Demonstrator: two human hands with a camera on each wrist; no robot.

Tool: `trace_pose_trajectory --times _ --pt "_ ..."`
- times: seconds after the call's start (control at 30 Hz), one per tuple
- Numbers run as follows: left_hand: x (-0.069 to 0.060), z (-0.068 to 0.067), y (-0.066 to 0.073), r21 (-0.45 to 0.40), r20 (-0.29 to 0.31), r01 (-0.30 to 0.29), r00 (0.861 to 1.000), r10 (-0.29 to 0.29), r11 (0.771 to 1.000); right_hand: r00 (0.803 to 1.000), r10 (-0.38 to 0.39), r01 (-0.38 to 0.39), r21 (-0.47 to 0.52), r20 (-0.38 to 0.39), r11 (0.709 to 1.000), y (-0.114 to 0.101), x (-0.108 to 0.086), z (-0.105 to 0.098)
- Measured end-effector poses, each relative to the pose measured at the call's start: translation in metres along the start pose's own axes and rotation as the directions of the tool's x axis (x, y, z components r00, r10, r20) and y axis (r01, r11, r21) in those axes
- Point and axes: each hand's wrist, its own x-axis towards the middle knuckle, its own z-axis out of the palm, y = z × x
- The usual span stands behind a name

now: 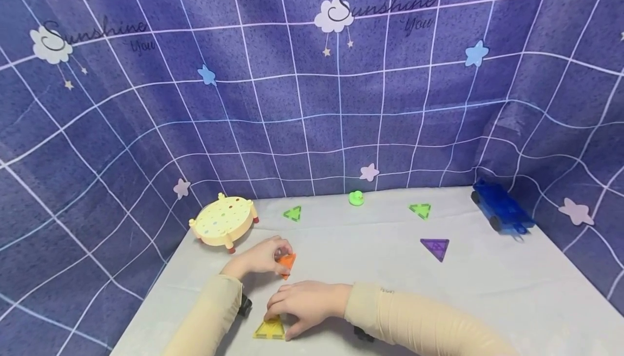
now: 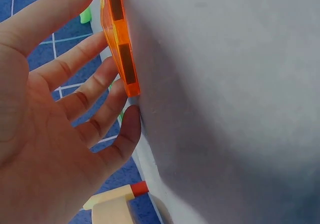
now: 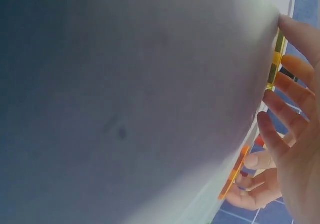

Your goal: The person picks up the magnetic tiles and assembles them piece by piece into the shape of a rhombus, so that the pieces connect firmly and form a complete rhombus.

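In the head view my left hand point(image 1: 265, 257) pinches an orange triangular magnetic tile point(image 1: 287, 263) between thumb and fingers. The tile's edge point(image 2: 121, 44) shows close up in the left wrist view, low over the white tabletop. Nearer the front, my right hand point(image 1: 312, 306) holds a yellow triangular magnetic tile point(image 1: 270, 330), its fingers at the tip and the thumb by the right corner. The right wrist view catches that yellow tile point(image 3: 275, 61) edge-on beside the thumb and fingers. Part of each tile is hidden behind the fingers.
A cream round toy stool point(image 1: 225, 220) with short legs lies at the back left. Two green triangular tiles point(image 1: 293, 213) and a green rubber duck point(image 1: 356, 198) are along the back. On the right are a purple triangular tile point(image 1: 437, 248) and a blue toy vehicle point(image 1: 502, 207).
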Motion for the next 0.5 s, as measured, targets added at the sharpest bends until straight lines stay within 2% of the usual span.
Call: trace_pose_trajectory --times 0.2,0.5 --pt "-0.001 -0.003 0.003 0.007 0.007 -0.022 1.0 0.022 1.0 1.0 0.028 -0.028 -0.022 -0.002 0.999 0.005 -0.012 -0.002" --pt "-0.001 -0.003 0.004 0.022 0.037 0.016 0.999 -0.017 1.0 0.996 0.085 -0.085 -0.018 -0.03 0.996 0.018 -0.04 -0.008"
